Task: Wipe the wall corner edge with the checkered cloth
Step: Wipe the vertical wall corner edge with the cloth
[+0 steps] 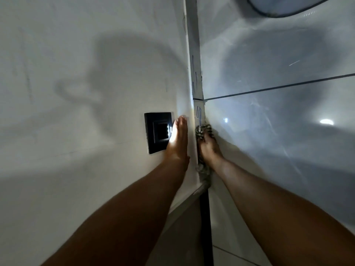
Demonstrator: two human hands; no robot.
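Note:
The wall corner edge point(196, 77) runs down the middle of the head view as a pale vertical strip with blue pen scribbles. My right hand point(208, 147) presses the checkered cloth point(203, 130) against this strip, just below the scribbles; a tail of the cloth hangs under my wrist. My left hand point(177, 140) lies flat with fingers together on the painted wall left of the corner, holding nothing.
A black wall switch plate point(156, 132) sits right beside my left hand. Glossy grey tiles point(278, 116) with a dark grout line cover the wall on the right. A dark vertical gap point(206, 227) and floor tiles show below the corner.

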